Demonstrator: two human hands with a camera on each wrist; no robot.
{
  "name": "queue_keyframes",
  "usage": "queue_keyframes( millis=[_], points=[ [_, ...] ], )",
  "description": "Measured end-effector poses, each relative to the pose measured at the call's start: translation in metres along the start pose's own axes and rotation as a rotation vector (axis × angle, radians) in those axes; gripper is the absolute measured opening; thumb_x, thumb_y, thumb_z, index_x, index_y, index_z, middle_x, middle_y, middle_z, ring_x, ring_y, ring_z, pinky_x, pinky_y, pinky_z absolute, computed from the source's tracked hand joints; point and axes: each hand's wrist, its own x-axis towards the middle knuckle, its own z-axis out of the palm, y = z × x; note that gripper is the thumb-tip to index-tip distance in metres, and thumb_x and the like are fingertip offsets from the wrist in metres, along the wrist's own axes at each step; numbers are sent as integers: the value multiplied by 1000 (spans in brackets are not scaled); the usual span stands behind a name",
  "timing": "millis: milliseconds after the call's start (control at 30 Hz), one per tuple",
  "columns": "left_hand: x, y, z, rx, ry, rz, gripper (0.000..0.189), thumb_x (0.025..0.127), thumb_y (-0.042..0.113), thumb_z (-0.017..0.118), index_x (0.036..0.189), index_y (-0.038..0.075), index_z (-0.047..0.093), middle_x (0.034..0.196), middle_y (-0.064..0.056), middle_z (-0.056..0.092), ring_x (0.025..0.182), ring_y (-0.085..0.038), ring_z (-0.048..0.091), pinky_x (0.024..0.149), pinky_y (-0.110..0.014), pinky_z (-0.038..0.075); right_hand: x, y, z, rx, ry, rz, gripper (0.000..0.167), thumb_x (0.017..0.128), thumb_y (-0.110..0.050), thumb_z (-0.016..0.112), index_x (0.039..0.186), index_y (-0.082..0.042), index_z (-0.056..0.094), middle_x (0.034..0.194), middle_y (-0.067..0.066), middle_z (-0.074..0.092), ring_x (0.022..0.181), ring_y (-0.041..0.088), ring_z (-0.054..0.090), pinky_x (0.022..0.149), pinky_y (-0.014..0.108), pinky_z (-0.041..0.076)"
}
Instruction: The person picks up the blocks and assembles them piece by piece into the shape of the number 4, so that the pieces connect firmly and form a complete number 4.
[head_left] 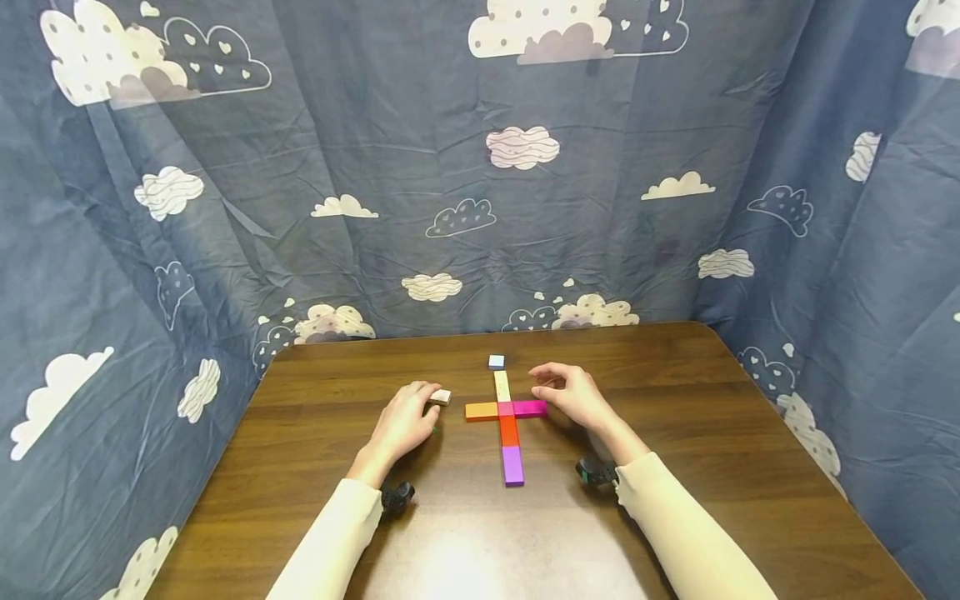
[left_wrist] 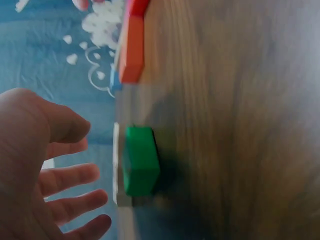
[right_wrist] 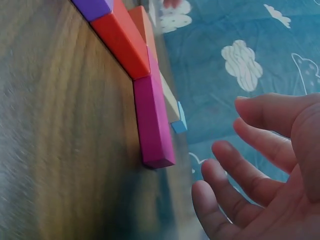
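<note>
In the head view my left hand (head_left: 405, 423) hovers left of the cross of wooden blocks, fingers spread and loosely bent. Below it lies a green block (left_wrist: 141, 162), mostly hidden by the hand from above, with a cream block (head_left: 441, 397) just behind it. My right hand (head_left: 573, 396) hangs by the right end of the magenta block (right_wrist: 151, 120), its fingers bent with nothing between them. The cross also has an orange block (head_left: 482, 412), a pink centre (head_left: 506, 408), a red block (head_left: 508, 431), a purple block (head_left: 513, 466) and a pale yellow block (head_left: 502, 386).
A light blue block (head_left: 497, 362) lies beyond the far end of the cross. The brown wooden table (head_left: 675, 517) reaches back to a blue curtain (head_left: 390, 167) with a cloud print. Dark wrist devices (head_left: 397, 497) sit at both wrists.
</note>
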Motion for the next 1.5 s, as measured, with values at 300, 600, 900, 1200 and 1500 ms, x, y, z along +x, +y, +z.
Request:
queue_keyframes(
  millis=[300, 600, 900, 1200, 1500],
  points=[
    [16, -19, 7, 35, -22, -1, 32, 92, 14, 67, 124, 8, 70, 125, -11, 65, 123, -34, 56, 104, -49, 44, -9, 13, 7, 15, 58, 23, 34, 87, -9, 77, 119, -1, 70, 110, 18, 72, 90, 24, 70, 76, 29, 53],
    [25, -23, 11, 79, -61, -7, 31, 90, 14, 73, 121, 13, 72, 119, -5, 67, 117, -30, 59, 98, -48, 48, -12, 21, 10, 36, 64, 46, 33, 88, -9, 75, 120, -1, 70, 106, 13, 73, 91, 25, 68, 79, 32, 53],
    [30, -28, 13, 87, -16, -26, 29, 84, 7, 80, 112, 13, 76, 109, -5, 70, 106, -29, 63, 89, -47, 52, -14, 19, 10, 47, 63, 44, 33, 88, -9, 74, 120, 0, 70, 109, 16, 73, 93, 26, 68, 80, 33, 53],
    [37, -26, 15, 85, 5, -53, 24, 85, 14, 80, 109, 13, 77, 100, -4, 69, 96, -27, 63, 80, -45, 53, -13, 20, 10, 36, 75, 56, 32, 88, -9, 74, 119, -1, 71, 109, 16, 73, 92, 23, 68, 80, 31, 53],
    [44, -20, 20, 80, 33, -63, 21, 84, 14, 80, 105, 11, 77, 90, -5, 67, 83, -26, 64, 72, -43, 53, -13, 23, 12, 45, 74, 59, 31, 88, -9, 74, 117, 0, 71, 108, 15, 73, 90, 22, 67, 77, 30, 52]
  ],
)
